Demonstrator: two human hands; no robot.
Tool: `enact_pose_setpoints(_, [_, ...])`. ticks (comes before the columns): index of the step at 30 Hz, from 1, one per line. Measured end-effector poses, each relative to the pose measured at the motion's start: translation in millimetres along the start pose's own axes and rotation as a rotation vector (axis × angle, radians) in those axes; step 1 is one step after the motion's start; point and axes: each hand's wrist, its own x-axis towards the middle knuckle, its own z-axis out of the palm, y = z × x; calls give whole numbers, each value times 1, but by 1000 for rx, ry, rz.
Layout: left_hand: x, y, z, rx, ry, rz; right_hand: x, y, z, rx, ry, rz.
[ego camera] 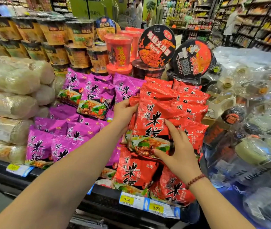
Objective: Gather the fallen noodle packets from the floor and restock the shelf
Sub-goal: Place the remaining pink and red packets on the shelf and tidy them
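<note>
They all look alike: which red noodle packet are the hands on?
The glossy red plastic noodle packet held against the red pile: the left hand grips its upper-left edge, the right hand presses its front.

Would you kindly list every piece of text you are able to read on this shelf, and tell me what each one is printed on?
"过桥米线": the front red packet.
"过桥米线": the purple packets.
"9.90": the yellow price tag on the shelf edge.
"9.90": the second yellow price tag beside it.
Too blurred or small to read surely: the black bowl lids, the cup labels, and the tags' fine print.
</note>
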Motion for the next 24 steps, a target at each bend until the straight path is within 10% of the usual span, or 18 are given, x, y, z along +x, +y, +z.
enact_pose_setpoints(15, [25,7,3,-29,86,250,7,6,22,-353,-26,60])
enact_pose_setpoints(19, [-9,-19,-35,597,-220,680,9,6,18,-646,206,-54])
enact_pose_setpoints(24, [-25,-28,-35,684,-508,418,26,8,11,-759,66,-131])
